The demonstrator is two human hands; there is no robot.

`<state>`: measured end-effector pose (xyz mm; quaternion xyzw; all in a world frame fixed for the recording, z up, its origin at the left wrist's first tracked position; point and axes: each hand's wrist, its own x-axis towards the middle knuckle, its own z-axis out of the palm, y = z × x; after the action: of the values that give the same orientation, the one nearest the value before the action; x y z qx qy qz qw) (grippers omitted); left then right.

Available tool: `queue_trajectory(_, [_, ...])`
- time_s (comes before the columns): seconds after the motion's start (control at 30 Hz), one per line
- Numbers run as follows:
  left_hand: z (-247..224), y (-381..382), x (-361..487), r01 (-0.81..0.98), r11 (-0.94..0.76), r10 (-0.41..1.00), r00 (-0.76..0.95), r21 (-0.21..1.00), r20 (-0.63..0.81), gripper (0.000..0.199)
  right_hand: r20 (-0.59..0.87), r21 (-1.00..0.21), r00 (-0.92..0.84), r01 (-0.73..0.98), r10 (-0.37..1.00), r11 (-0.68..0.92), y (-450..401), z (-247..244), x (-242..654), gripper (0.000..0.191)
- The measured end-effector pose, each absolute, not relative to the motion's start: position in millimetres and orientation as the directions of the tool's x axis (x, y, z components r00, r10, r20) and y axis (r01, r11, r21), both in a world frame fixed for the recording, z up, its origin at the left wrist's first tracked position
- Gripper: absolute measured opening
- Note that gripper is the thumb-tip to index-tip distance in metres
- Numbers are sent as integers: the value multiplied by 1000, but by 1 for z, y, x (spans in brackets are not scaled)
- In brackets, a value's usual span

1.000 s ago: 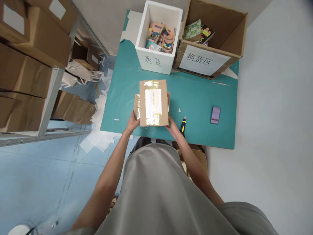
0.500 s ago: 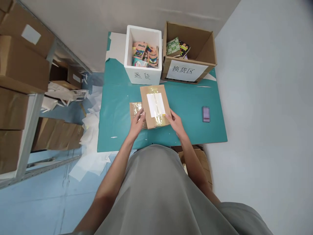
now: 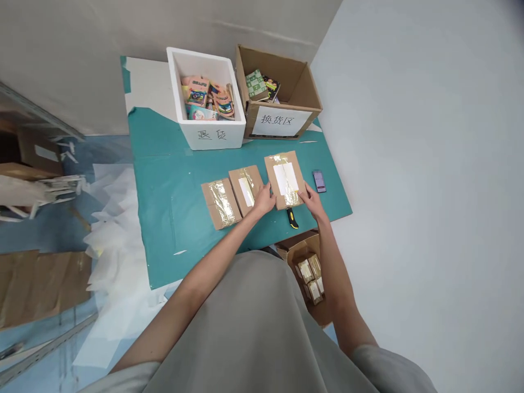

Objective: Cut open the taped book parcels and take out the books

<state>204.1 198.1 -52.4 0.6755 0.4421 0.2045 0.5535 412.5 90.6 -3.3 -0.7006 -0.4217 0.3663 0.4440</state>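
Note:
A taped cardboard parcel with a white label (image 3: 285, 179) is held between my two hands over the right half of the green table. My left hand (image 3: 264, 201) is at its left edge, fingers closed on it. On the lower right corner of the same parcel my right hand (image 3: 311, 201) has its grip. Two more taped parcels lie side by side to the left: a labelled one (image 3: 246, 190) close to my left hand, and another (image 3: 221, 204) beyond it. A black and yellow cutter (image 3: 292, 218) lies just below the held parcel.
At the table's (image 3: 164, 191) back stand a white foam box (image 3: 216, 135) and a cardboard box (image 3: 280, 121), both holding booklets. A phone (image 3: 319, 181) lies at right. An open carton (image 3: 292, 254) of parcels is below the front edge.
The held parcel has moved right across the table with both hands. Two parcels now show fully to its left, and the cutter has come into sight. The view has shifted and turned.

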Motion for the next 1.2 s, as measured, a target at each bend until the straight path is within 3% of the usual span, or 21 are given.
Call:
queue_trajectory(0.17, [-67, 175, 196, 384, -13, 742, 623, 923, -249, 47, -297, -895, 375, 210, 878, -393, 88, -60, 409, 97])
queue_trajectory(0.27, [-69, 162, 163, 331, -52, 745, 641, 942, -184, 49, -307, -881, 394, 228, 866, -416, 78, -78, 407, 92])
queue_trajectory(0.37, [-80, 155, 107, 404, -124, 904, 423, 906, -65, 53, -295, -811, 417, 367, 860, -456, 68, -85, 407, 97])
queue_trajectory(0.5, [-102, 143, 37, 616, 134, 980, 33, 777, -196, 98, -355, -570, 459, 584, 815, -577, 59, -92, 397, 124])
queue_trajectory(0.6, [-113, 132, 24, 605, 301, 936, -40, 737, -349, 125, -305, -471, 421, 713, 854, -520, 56, -101, 380, 135])
queue_trajectory(0.83, [-117, 165, 75, 689, 378, 909, -148, 618, -391, 136, -175, -419, 404, 795, 898, -439, 88, -121, 374, 129])
queue_trajectory(1.2, [-111, 309, 163, 770, 346, 916, -154, 536, -370, 133, -196, -519, 453, 704, 869, -484, 232, -119, 453, 127])
